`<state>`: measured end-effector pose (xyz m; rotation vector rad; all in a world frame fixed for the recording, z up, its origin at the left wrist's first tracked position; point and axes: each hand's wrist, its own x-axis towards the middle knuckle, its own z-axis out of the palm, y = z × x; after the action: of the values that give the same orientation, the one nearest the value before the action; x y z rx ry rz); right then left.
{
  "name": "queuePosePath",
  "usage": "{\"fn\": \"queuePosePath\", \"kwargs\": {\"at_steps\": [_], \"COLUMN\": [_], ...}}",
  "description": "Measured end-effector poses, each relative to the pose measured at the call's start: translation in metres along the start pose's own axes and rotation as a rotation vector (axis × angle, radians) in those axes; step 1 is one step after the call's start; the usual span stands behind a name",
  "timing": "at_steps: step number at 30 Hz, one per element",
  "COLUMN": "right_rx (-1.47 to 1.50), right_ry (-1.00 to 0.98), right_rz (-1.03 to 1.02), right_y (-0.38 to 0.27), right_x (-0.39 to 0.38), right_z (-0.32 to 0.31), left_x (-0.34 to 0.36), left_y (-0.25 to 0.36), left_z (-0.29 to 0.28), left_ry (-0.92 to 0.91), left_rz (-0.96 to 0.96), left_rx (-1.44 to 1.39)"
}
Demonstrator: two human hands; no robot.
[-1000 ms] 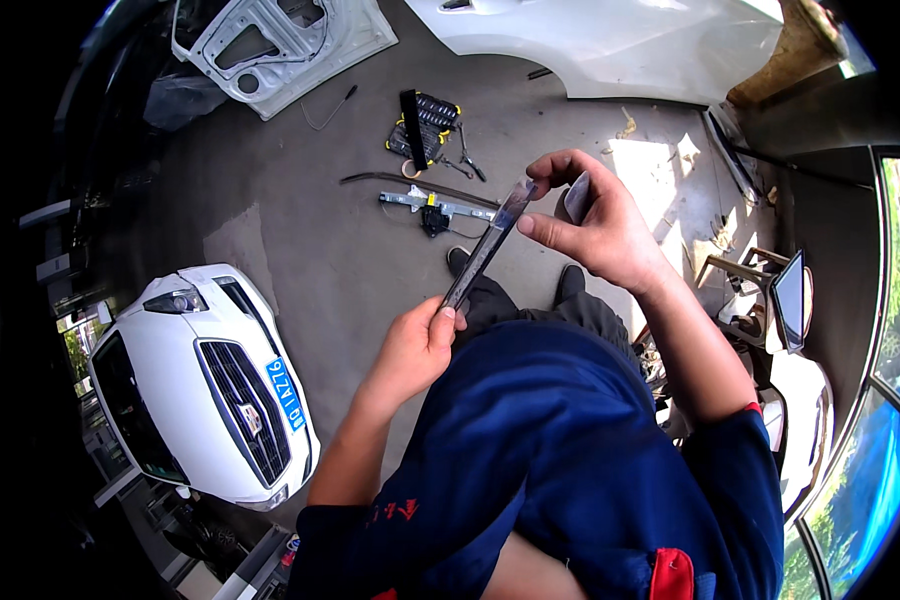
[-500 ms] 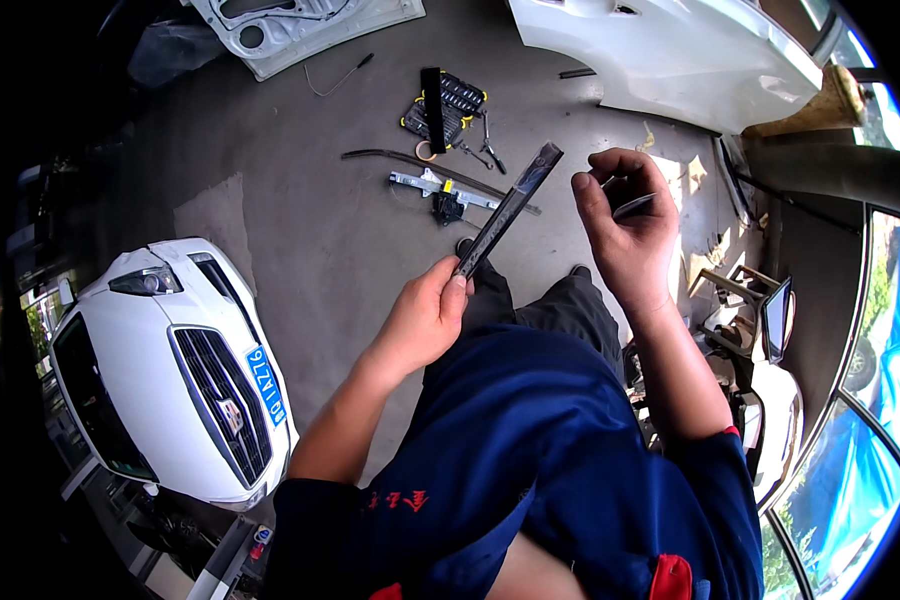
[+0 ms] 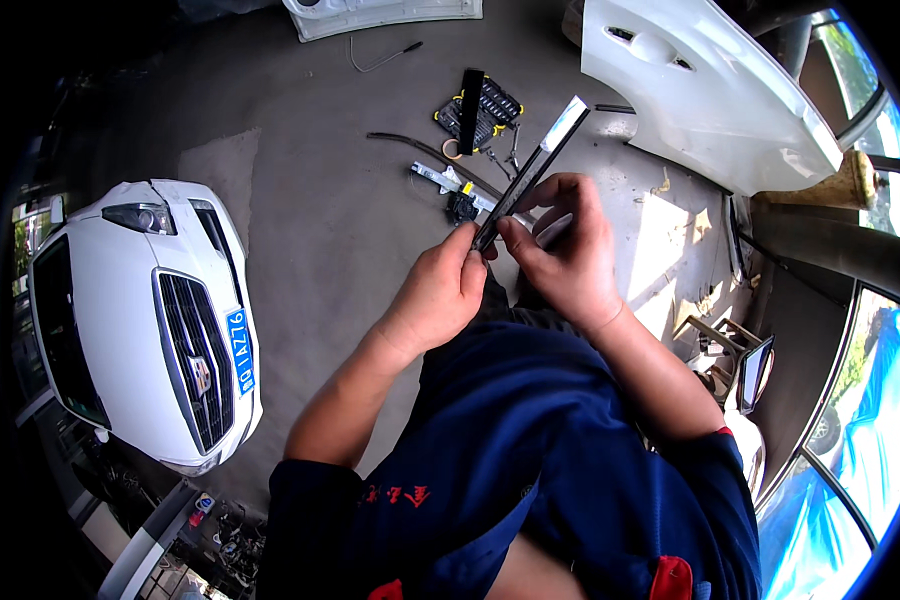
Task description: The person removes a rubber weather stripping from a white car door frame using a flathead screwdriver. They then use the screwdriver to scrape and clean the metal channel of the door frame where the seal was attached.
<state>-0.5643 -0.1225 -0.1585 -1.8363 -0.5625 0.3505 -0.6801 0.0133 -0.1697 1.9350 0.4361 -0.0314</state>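
My left hand (image 3: pixel 440 288) is closed round the lower end of a long black trim strip (image 3: pixel 515 192), which slants up and to the right. Bright light reflects off the strip's far end. My right hand (image 3: pixel 570 255) has its thumb against the strip, just above the left hand, with the fingers curled. A thin flat piece, clearer in the earlier picture, sits in that curl and is now mostly hidden. Beyond the hands, a window regulator (image 3: pixel 457 192) with a black motor lies on the floor beside a long dark strip (image 3: pixel 410 147).
A tool case (image 3: pixel 490 105) lies open with a tape roll (image 3: pixel 451 149) and ratchets near it. White door panels (image 3: pixel 710 110) stand at the far side. A white car (image 3: pixel 120 320) is at left. At right are a framed mirror (image 3: pixel 755 375) and windows with blue sheeting.
My right hand has come left and down to the strip, its thumb now touching it. My left hand has shifted slightly right. The whole view has turned a little.
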Motion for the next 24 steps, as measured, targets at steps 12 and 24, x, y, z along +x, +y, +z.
{"fn": "queuePosePath", "kwargs": {"at_steps": [12,24], "right_rx": [0.773,1.192], "right_ry": [-0.268,-0.327], "right_rz": [0.486,0.508], "right_y": [0.001,0.01], "right_x": [-0.008,-0.02], "right_z": [-0.038,-0.084], "left_x": [-0.013,-0.015], "left_y": [0.03,0.071], "left_z": [0.05,0.1], "left_ry": [0.177,0.296], "left_rz": [0.14,0.197], "left_rx": [0.062,0.235]}}
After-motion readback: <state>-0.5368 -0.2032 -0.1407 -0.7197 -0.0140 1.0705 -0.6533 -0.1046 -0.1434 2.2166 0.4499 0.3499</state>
